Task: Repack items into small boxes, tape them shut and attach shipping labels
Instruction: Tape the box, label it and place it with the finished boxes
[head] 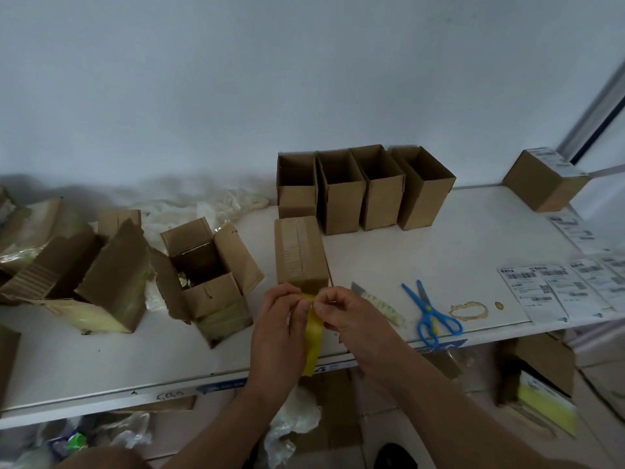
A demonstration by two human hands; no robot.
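Left hand (pixel 282 319) and right hand (pixel 341 308) both pinch the top of a yellow tape (pixel 313 336) strip, fingers curled; the tail hangs free, likely kept off the table (pixel 473 252). Closed box (pixel 299 253) sits touching just beyond, ready for sealing. Scissors (pixel 431 311) and labels (pixel 554 286) wait right. 4 open boxes (pixel 363 191) stand at back.

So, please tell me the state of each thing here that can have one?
Box in front of hands: closed, taped on top.
Four boxes in back row: open, upright, side by side.
Torn carton: open, flaps spread.
Far right box: closed, label on top.
Yellow tape strip: hanging, pinched by both hands.
Blue scissors: lying open.
Left hand: pinching tape.
Right hand: pinching tape.
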